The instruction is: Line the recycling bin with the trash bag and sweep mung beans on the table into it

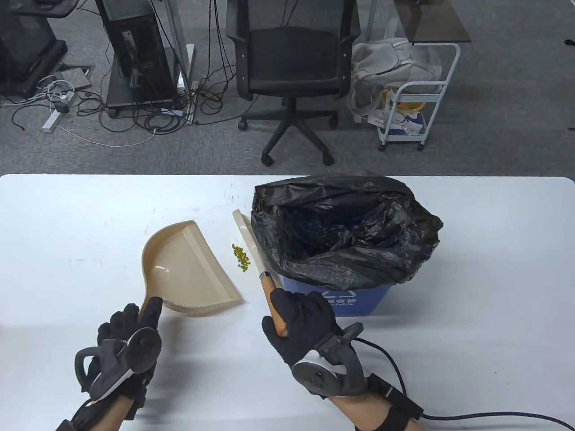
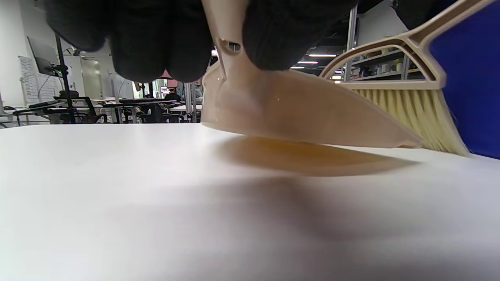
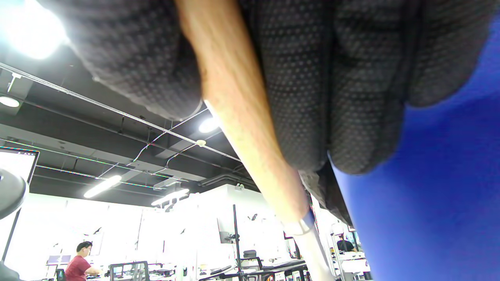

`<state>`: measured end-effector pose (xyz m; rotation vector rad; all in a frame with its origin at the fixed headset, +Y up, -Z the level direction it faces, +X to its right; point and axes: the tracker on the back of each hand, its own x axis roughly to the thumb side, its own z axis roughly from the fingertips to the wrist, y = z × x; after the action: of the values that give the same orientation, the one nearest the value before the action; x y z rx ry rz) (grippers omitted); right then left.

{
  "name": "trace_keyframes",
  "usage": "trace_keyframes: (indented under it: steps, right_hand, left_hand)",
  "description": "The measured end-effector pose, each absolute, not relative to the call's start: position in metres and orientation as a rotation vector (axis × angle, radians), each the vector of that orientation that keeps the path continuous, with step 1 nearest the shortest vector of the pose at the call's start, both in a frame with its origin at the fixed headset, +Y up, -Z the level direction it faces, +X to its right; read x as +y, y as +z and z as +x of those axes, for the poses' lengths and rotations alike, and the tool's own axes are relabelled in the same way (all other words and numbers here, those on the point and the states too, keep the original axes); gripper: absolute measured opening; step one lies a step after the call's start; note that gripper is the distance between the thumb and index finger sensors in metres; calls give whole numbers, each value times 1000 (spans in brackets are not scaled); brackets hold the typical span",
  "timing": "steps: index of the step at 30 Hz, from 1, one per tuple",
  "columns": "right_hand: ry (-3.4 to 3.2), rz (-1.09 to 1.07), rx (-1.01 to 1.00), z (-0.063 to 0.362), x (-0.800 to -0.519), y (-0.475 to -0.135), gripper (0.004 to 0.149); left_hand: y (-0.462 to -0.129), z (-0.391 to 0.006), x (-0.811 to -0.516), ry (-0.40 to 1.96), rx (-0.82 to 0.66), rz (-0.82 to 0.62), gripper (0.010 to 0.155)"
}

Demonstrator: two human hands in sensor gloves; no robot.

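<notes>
A blue recycling bin (image 1: 359,300) stands right of centre on the white table, lined with a black trash bag (image 1: 346,233) whose mouth gapes open. A small heap of green mung beans (image 1: 241,257) lies just left of the bin. My left hand (image 1: 130,325) grips the handle of a beige dustpan (image 1: 188,265), which lies left of the beans; its underside (image 2: 297,113) hangs slightly off the table. My right hand (image 1: 298,325) grips the wooden handle (image 3: 242,117) of a hand brush (image 1: 250,244). The brush head stands between beans and bin, bristles (image 2: 414,113) on the table.
The white table (image 1: 471,350) spreads wide on both sides. A cable (image 1: 471,415) trails from my right wrist across the front right. Beyond the far edge stand an office chair (image 1: 292,67), a white trolley (image 1: 413,107) and computer gear on the floor.
</notes>
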<state>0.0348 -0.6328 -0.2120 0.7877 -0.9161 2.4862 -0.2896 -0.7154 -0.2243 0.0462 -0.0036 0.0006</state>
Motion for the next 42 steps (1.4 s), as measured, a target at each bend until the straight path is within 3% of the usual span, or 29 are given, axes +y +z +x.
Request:
trace_keyframes:
  steps: [20, 28, 34, 42]
  right_hand:
    - [2487, 803, -913, 35, -635, -209, 58]
    - [2487, 804, -904, 35, -635, -209, 58]
    - [2480, 770, -890, 39, -631, -214, 57]
    - [2444, 708, -812, 46, -629, -222, 57]
  left_hand:
    - [-230, -306, -747, 90, 16, -81, 73]
    - [-236, -308, -752, 53, 22, -87, 85]
    - [-241, -308, -754, 59, -3, -68, 75]
    - [-242, -306, -753, 78, -33, -56, 71]
